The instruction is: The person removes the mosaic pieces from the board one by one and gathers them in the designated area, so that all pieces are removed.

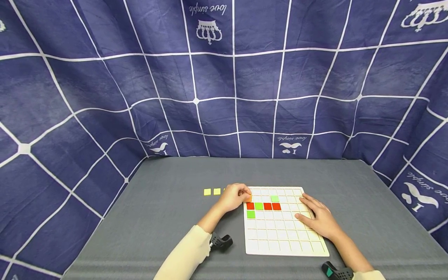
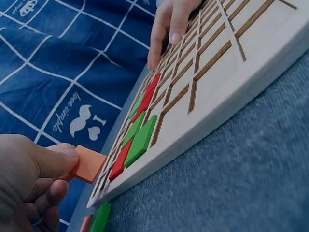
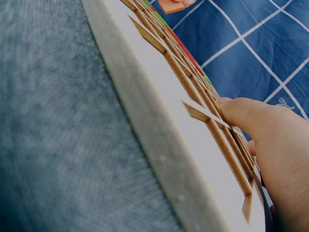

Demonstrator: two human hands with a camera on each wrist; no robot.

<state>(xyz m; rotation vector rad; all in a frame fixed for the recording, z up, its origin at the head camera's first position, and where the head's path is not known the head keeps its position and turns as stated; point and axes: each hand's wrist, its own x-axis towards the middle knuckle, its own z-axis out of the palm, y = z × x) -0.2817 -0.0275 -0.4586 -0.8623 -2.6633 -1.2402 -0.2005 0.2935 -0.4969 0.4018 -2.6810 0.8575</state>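
Note:
My left hand [image 1: 231, 197] pinches a flat orange square tile [image 2: 90, 163] between thumb and fingers, over the upper left corner of a pale wooden grid board [image 1: 287, 248]. Just below it, a row of tiles sits in the grid: a red tile [image 1: 250, 206], a green tile [image 1: 259, 206], then two more red ones. Another green tile [image 1: 251, 214] lies under the first red one, and a light green tile [image 1: 274, 198] above the row. My right hand [image 1: 317, 221] rests on the board's right side, fingers spread along its edge and thumb on the grid.
Yellow square tiles [image 1: 207, 191] lie in a line on the grey table [image 1: 168, 217] left of the board, partly hidden by my left hand. In the left wrist view, a green piece [image 2: 100, 218] lies beside the board's corner. A blue checked curtain [image 1: 259, 85] hangs behind.

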